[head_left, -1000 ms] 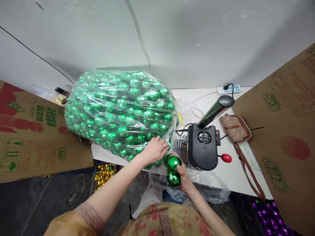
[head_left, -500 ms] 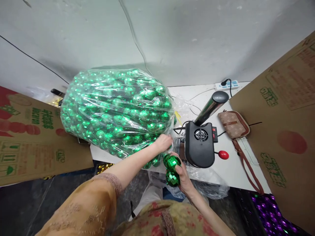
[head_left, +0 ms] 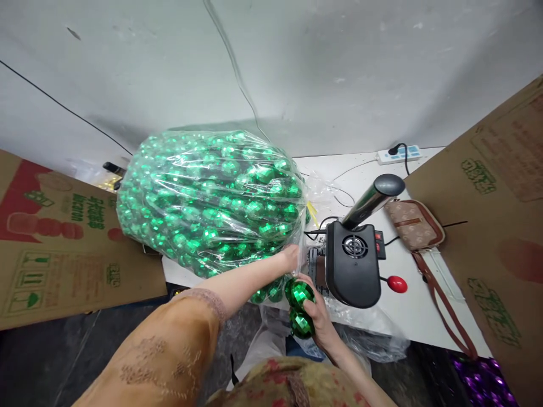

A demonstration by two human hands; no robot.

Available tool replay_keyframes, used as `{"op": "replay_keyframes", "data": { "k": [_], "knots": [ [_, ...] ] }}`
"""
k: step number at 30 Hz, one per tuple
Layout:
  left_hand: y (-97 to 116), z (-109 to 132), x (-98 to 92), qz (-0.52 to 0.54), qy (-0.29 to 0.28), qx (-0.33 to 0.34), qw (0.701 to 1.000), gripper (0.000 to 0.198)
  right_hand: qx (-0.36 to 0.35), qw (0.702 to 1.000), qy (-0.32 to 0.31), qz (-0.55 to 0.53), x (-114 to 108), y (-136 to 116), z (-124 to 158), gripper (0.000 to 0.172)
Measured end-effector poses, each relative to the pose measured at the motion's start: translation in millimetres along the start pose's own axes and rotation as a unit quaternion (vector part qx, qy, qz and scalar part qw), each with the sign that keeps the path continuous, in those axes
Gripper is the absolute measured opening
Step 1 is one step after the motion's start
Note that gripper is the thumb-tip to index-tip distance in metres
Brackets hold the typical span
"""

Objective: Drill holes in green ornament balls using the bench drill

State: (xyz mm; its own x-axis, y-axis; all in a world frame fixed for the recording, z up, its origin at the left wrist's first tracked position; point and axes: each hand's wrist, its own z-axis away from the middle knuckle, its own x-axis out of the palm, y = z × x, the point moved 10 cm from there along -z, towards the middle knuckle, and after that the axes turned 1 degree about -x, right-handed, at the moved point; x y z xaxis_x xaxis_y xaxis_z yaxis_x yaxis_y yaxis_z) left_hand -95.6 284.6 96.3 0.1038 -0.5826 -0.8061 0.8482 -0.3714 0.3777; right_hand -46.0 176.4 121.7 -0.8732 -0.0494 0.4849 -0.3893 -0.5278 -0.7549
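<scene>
My right hand (head_left: 320,319) holds shiny green faceted baubles (head_left: 302,325) in front of the table's edge, its fingers wrapped round them. My left hand (head_left: 292,259) is at the mouth of a big clear plastic bag (head_left: 212,198) packed with green baubles. Plastic film and the hand's own angle hide its fingers, so whether they grip anything does not show. Several loose-looking green baubles (head_left: 265,294) show at the bag's lower edge under my left forearm. Just right of both hands stands a black machine (head_left: 354,265) with a round vent and a red-knobbed lever (head_left: 397,284).
Cardboard boxes flank the table, one at left (head_left: 80,243) and one at right (head_left: 496,226). A brown pouch (head_left: 416,225) with a strap lies beside the machine. Behind it are a power strip (head_left: 399,154) and cables. Crumpled clear plastic (head_left: 377,339) hangs over the front edge.
My left hand has moved slightly down and further behind the plastic at the bag's mouth. My right hand keeps its hold on the green baubles. The whole view has shifted a little.
</scene>
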Motion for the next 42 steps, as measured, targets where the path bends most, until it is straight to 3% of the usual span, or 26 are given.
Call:
{"op": "replay_keyframes", "data": {
  "k": [4,7,10,14,17,22,24,26,30,33,38,42],
  "knots": [
    [6.5,-11.4,10.1,-0.029,-0.062,0.025,0.997,0.017,-0.001,1.0,0.005,-0.001,-5.9,1.6,0.5,0.058],
    [3.2,-9.7,3.0,-0.043,-0.086,0.033,0.995,0.011,-0.007,1.0,-0.001,0.0,-7.0,-0.8,0.7,0.056],
    [-3.3,3.7,-11.5,-0.052,-0.092,0.034,0.994,0.02,-0.018,1.0,-0.009,0.0,-6.3,-4.5,1.1,0.054],
    [-14.0,27.8,-38.2,-0.019,-0.036,0.005,0.999,0.038,-0.03,1.0,-0.005,-0.005,-6.2,-10.7,1.7,0.055],
    [-17.7,46.6,-56.5,0.116,0.053,-0.008,0.992,0.047,-0.031,0.999,0.0,-0.013,-7.1,-15.3,2.8,0.057],
    [-20.0,85.3,-78.2,0.301,0.226,-0.014,0.926,0.047,-0.031,0.999,0.011,-0.029,-8.9,-20.1,4.9,0.059],
    [-22.6,99.3,-81.6,0.354,0.268,-0.043,0.895,0.047,-0.03,0.999,0.009,-0.032,-8.0,-19.8,5.0,0.058],
    [-26.7,109.0,-79.5,0.442,0.28,-0.082,0.848,0.049,-0.025,0.999,0.004,-0.032,-6.4,-18.3,4.8,0.056],
    [-32.5,122.1,-73.6,0.619,0.295,-0.141,0.714,0.052,-0.018,0.999,0.006,-0.033,-4.9,-15.9,4.6,0.054],
    [-27.3,125.5,-71.3,0.69,0.282,-0.139,0.652,0.055,-0.022,0.999,0.012,-0.033,-4.9,-16.1,4.7,0.054],
    [-16.4,131.7,-69.9,0.743,0.275,-0.117,0.598,0.049,-0.028,0.999,0.013,-0.034,-3.6,-16.7,4.2,0.052],
    [-7.2,137.7,-76.6,0.75,0.276,-0.101,0.592,0.054,-0.024,0.999,0.011,-0.029,-1.7,-15.6,3.5,0.052]
  ]
}}
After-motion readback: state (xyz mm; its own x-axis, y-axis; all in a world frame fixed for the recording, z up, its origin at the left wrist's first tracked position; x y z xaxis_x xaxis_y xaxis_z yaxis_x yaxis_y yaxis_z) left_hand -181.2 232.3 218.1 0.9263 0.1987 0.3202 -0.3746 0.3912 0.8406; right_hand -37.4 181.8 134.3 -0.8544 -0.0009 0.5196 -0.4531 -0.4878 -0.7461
